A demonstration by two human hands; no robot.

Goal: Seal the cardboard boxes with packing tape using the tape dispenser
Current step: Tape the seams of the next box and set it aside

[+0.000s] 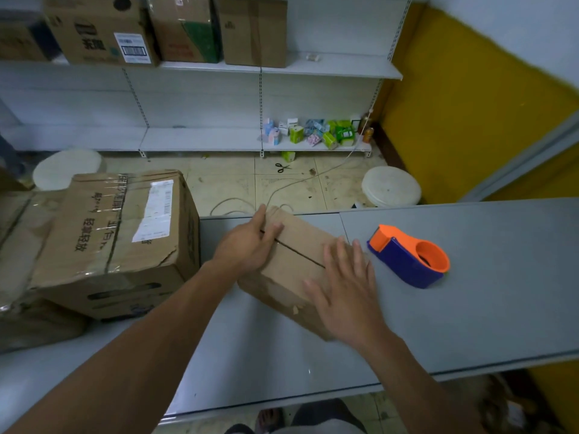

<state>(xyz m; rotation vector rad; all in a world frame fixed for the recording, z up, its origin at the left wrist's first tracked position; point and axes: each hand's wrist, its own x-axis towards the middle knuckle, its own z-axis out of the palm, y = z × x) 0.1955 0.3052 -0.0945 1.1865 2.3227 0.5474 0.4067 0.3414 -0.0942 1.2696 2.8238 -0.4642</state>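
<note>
box [297, 275] under left grip [247, 245], right grip [344, 292]

Shop floor with a counter

White metal display shelving [200, 139] is lining the wall, brown cardboard cartons [103, 29] are sitting on its upper shelf, small colourful product packets [313, 133] are lying on the lowest, and a long grey counter [470, 308] is running in front.

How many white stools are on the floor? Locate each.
2. One white stool stands left, behind the large cardboard box; the other right, near the yellow wall. The table may hide more.
</note>
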